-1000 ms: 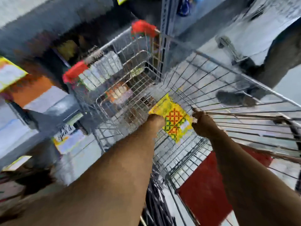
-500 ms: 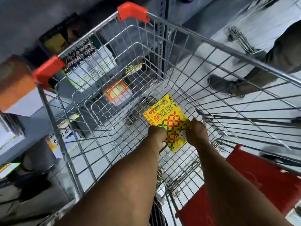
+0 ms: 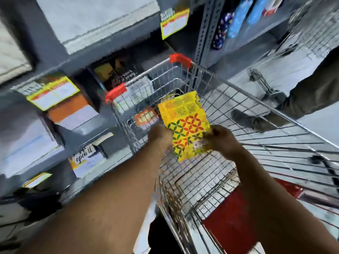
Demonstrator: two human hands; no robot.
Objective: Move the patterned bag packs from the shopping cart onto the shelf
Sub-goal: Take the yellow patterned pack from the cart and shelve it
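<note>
Lift step: left hand (image 3: 160, 137) and right hand (image 3: 222, 139) both closed on the yellow patterned bag pack (image 3: 184, 123), held at frame centre above the shopping cart (image 3: 256, 99); next, carry toward the shelf (image 3: 77, 129) at frame left.

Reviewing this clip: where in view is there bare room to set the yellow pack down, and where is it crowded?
Both hands, left hand and right hand, hold the patterned bag pack over the cart, whose wire floor looks bare. The grey shelf on the left is crowded with boxes and tags; no clear gap shows through the blur.
</note>
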